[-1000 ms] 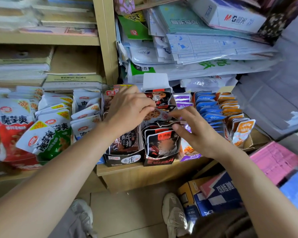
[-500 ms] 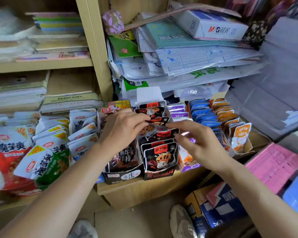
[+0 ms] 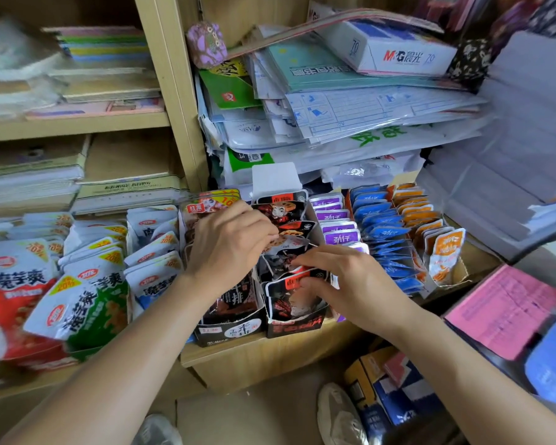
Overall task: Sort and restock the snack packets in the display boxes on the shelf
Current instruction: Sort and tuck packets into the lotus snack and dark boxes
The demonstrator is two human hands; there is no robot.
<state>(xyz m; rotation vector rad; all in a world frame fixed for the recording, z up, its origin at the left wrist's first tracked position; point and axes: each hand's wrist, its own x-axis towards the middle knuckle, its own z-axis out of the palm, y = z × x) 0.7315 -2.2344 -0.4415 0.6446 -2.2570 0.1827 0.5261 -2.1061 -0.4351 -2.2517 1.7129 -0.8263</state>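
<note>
The black snack packets (image 3: pixel 289 300) stand in a black display box (image 3: pixel 294 327) on the wooden shelf (image 3: pixel 254 351), the left hand (image 3: pixel 228 248) pinching one midway back, the right hand (image 3: pixel 353 284) gripping the front ones, purple packets (image 3: pixel 337 226) just beside.

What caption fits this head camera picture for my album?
Left hand and right hand grip black snack packets in a display box on a wooden shelf.

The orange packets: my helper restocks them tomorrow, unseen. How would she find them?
Start at the wooden shelf under the paper stack. The orange packets stand in the rightmost row, beside the blue packets. Only they are orange.
</note>
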